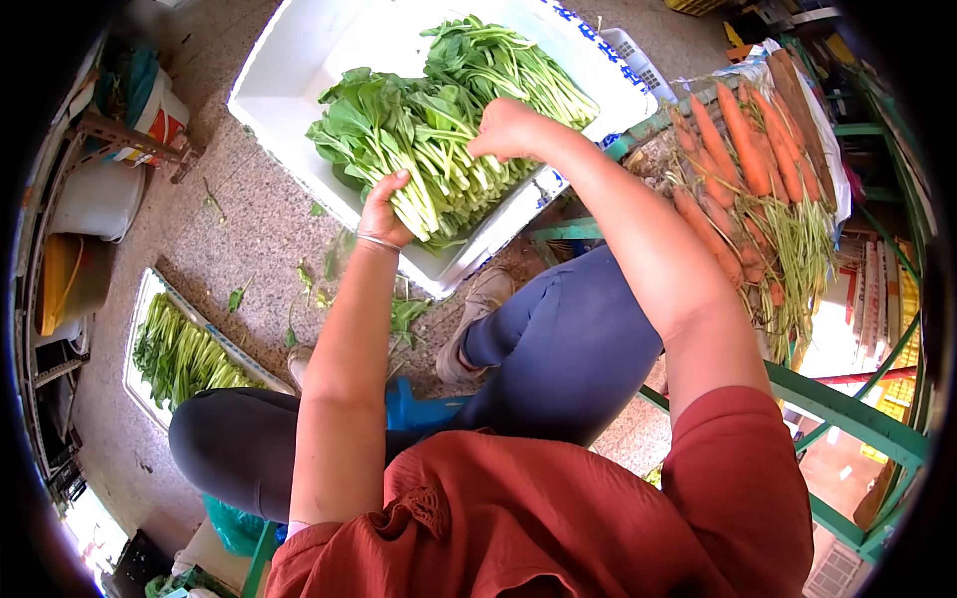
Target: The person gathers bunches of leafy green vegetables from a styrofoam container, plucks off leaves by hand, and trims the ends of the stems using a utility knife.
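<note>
Near bundle: leafy greens point(404, 135), one, at eleven o'clock of your view, lying inside the white box with the pale stems toward you.
White box: point(299, 55) one, from eleven to one o'clock, on the floor side of your knees.
Far bundle: more greens point(513, 75), at twelve o'clock, in the same box beside the near one.
Left hand: yours point(384, 214), at ten to eleven o'clock — thumb against the stems; fingers hidden, so you cannot tell if they clamp.
Right hand: yours point(508, 130), at twelve o'clock — fingers curled in at the stems; whether they pinch any, you cannot tell.
Step in hand: seemingly gathering or evening the near bundle.
Next move: probably calls for both your hands supporting the stems together, leaves uncrushed.
Carrots: point(743, 140) a heap, at two o'clock, apart from your hands.
Small tray: point(137, 301) one, near nine o'clock, with greens in it.
</note>
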{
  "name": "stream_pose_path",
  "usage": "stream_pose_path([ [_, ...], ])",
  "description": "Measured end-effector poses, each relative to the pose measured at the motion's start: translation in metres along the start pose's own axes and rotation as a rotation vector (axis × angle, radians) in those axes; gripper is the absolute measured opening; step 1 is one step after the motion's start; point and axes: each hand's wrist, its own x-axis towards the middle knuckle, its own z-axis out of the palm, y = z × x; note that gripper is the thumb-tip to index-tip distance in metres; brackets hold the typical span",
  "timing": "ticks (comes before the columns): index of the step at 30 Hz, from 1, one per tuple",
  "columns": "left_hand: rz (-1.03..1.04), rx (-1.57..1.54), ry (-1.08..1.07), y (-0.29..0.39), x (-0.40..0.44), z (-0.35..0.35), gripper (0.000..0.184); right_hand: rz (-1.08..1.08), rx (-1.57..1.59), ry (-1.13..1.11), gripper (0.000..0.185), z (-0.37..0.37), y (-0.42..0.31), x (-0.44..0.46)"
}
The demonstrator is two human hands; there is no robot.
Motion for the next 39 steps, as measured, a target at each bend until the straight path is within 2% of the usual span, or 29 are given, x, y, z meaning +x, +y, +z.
stream_pose_path([
  [3, -0.039, 0.004, -0.009, 0.002, -0.001, -0.004, 0.033, 0.011, -0.102, 0.064, 0.039, -0.02, 0.001, -0.008],
  [8, -0.035, -0.037, -0.038, -0.001, 0.001, -0.015, 0.031, -0.028, -0.025, 0.255, 0.036, -0.051, 0.021, -0.018],
  [11, -0.029, -0.036, -0.05, -0.001, 0.002, -0.018, 0.031, 0.093, -0.025, 0.367, 0.032, -0.056, 0.029, -0.017],
  [13, -0.022, -0.044, -0.047, -0.002, 0.003, -0.018, 0.032, 0.34, -0.09, 0.465, 0.029, -0.047, 0.034, -0.014],
  [14, -0.022, -0.044, -0.048, -0.003, 0.003, -0.018, 0.032, 0.386, -0.133, 0.444, 0.028, -0.043, 0.036, -0.011],
  [17, -0.037, -0.067, -0.034, -0.002, 0.001, -0.014, 0.031, 0.319, -0.186, 0.49, 0.029, -0.045, 0.004, -0.028],
  [18, -0.035, -0.076, -0.058, -0.003, 0.003, -0.018, 0.031, 0.2, -0.109, 0.415, 0.032, -0.04, 0.007, -0.017],
  [20, -0.027, -0.088, -0.092, -0.004, 0.003, -0.02, 0.031, 0.113, 0.299, 0.257, 0.04, -0.016, -0.002, -0.008],
  [21, -0.028, -0.088, -0.088, -0.005, 0.006, -0.023, 0.031, 0.033, 0.18, 0.312, 0.054, 0.003, 0.005, 0.011],
  [23, -0.017, -0.089, -0.053, -0.007, 0.011, -0.032, 0.048, 0.011, 0.206, 0.152, 0.057, 0.01, -0.015, 0.002],
  [25, -0.02, -0.082, -0.06, -0.006, 0.009, -0.025, 0.048, -0.074, 0.137, 0.112, 0.061, 0.015, -0.021, 0.0],
  [29, -0.044, -0.075, -0.062, -0.005, 0.012, -0.024, 0.048, -0.051, 0.192, 0.129, 0.046, 0.021, -0.02, 0.008],
  [30, -0.042, -0.069, -0.057, -0.005, 0.012, -0.022, 0.048, -0.039, 0.308, 0.095, 0.032, 0.022, -0.021, 0.008],
  [33, -0.068, -0.094, -0.12, -0.002, 0.008, -0.015, 0.037, 0.074, 0.42, 0.038, 0.025, 0.015, -0.02, 0.004],
  [37, -0.063, -0.093, -0.078, -0.003, 0.006, -0.002, 0.04, -0.026, 0.623, 0.095, 0.022, 0.005, -0.022, -0.013],
  [39, -0.065, -0.096, -0.094, -0.003, 0.007, 0.0, 0.04, -0.036, 0.557, 0.123, 0.022, 0.004, -0.025, -0.015],
])
